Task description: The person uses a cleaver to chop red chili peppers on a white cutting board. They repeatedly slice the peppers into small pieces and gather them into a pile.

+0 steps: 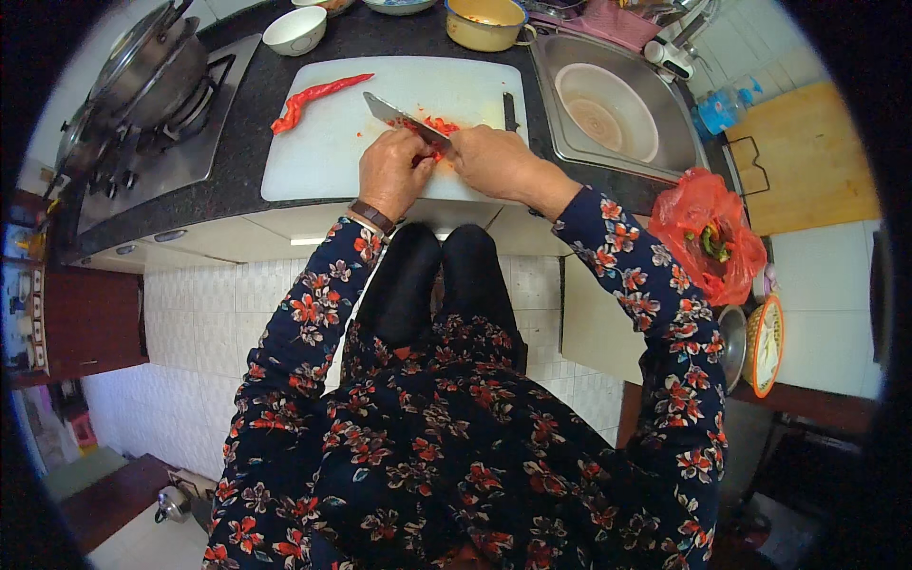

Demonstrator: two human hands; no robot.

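Observation:
A white cutting board lies on the counter before me. My right hand grips a kitchen knife, its broad blade slanting across the board towards the upper left. Close under the blade, my left hand has its fingers curled over red chili pepper; how much of it they cover is hidden. Chopped red pepper bits are scattered beyond the knife. One whole, wrinkled red chili pepper rests at the board's upper left, apart from both hands.
A gas stove with a steel pot stands left. Behind the board are a white bowl and a yellow enamel pot. The steel sink at right holds a pale basin. A red plastic bag with green vegetables sits near my right arm.

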